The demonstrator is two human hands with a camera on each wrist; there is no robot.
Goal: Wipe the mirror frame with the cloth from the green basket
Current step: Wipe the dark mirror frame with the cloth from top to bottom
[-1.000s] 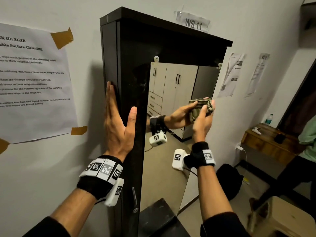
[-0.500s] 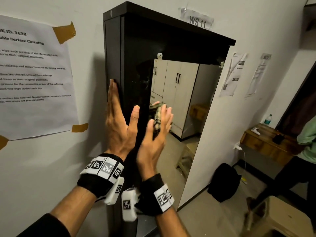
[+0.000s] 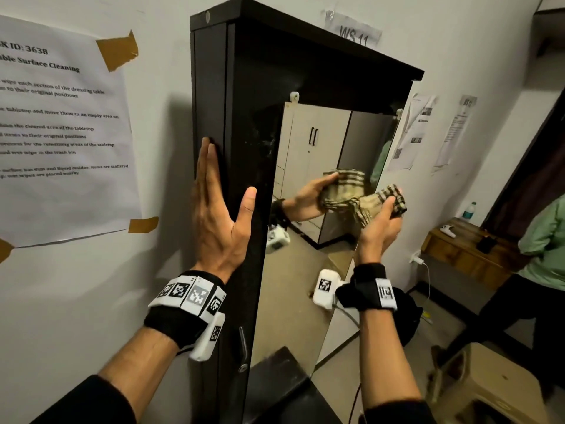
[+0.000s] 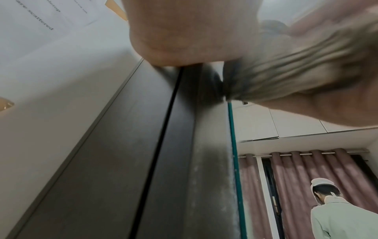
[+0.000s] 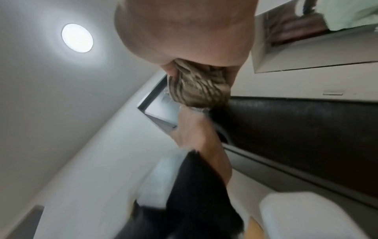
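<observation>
My left hand [image 3: 218, 215] lies flat on the mirror frame [image 3: 244, 123]; my right hand [image 3: 379, 221] squeezes the soft cloth [image 3: 382, 198] (light, easy to bunch).

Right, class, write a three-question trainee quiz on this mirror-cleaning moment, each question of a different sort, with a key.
1. True or false: the left hand grips the checked cloth.
2. Multiple choice. Where does the right hand hold the cloth? A) at the mirror's right edge B) on top of the dark frame C) against the taped paper sheet
3. Fill in: the left hand lies flat, fingers straight, against the frame's outer ____ side.

Key: 1 false, the right hand grips it; 2 A; 3 left.
</observation>
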